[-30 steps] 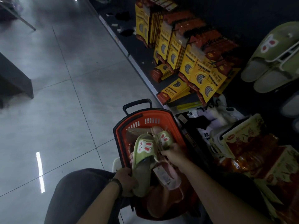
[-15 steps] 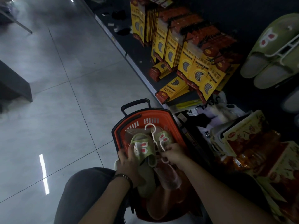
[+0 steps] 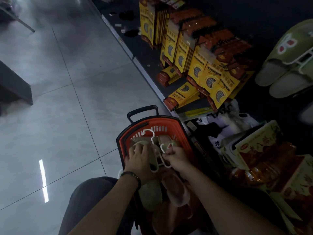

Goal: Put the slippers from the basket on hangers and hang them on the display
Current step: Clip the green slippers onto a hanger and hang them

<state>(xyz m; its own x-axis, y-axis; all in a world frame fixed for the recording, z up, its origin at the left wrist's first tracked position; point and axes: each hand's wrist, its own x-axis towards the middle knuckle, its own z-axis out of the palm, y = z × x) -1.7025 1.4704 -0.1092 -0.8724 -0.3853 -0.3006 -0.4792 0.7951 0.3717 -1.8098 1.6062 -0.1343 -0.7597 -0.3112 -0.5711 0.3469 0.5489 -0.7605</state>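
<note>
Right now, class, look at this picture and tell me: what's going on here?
A person works over an orange basket, fitting a green slipper onto a white hanger. The left hand grips the slipper; the right hand pinches the hanger. It is not hung yet; another green pair already hangs on the display.

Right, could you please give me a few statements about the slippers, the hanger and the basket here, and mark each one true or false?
1. The left hand holds a green slipper over the basket. True.
2. The right hand is empty. False: it pinches the white hanger.
3. The basket is blue. False: it is orange.
4. Another green pair already hangs at the upper right. True.
5. The yellow boxes sit inside the basket. False: they stand on the low shelf.
</note>
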